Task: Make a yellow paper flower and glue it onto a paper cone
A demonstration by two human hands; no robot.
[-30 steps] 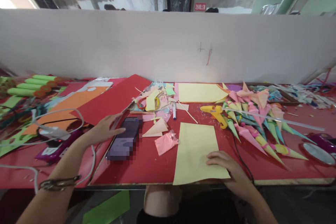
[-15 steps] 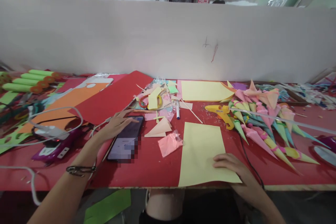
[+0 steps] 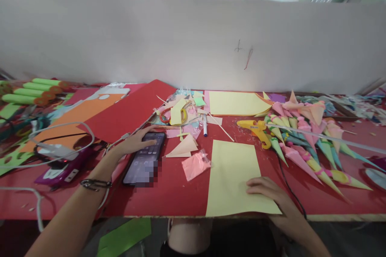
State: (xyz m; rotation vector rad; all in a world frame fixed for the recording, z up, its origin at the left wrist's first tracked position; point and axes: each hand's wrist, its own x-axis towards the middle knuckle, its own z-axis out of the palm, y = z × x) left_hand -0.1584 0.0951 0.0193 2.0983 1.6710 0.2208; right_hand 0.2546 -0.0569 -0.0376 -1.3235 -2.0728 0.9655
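My left hand [image 3: 137,141] lies over the upper left part of a dark phone [image 3: 144,160], its fingers apart and touching the lit screen. A pale yellow sheet [image 3: 230,176] lies flat near the front edge of the red table [image 3: 177,198]. On the lower right of that sheet rests my right hand [image 3: 267,192], fingers stretched out and holding nothing. Right of the phone are a folded cream paper piece [image 3: 183,147] and a pink packet [image 3: 196,165].
A yellow glue gun [image 3: 256,130] and a pile of paper cones [image 3: 304,140] lie at the right. A purple power strip [image 3: 64,168] with white cables sits at the left. Behind are red card [image 3: 132,108], paper scraps and a white partition [image 3: 193,40].
My left hand has shifted slightly left on the phone, its fingers more drawn in, and the screen shows a different display. My right hand stays on the yellow sheet.
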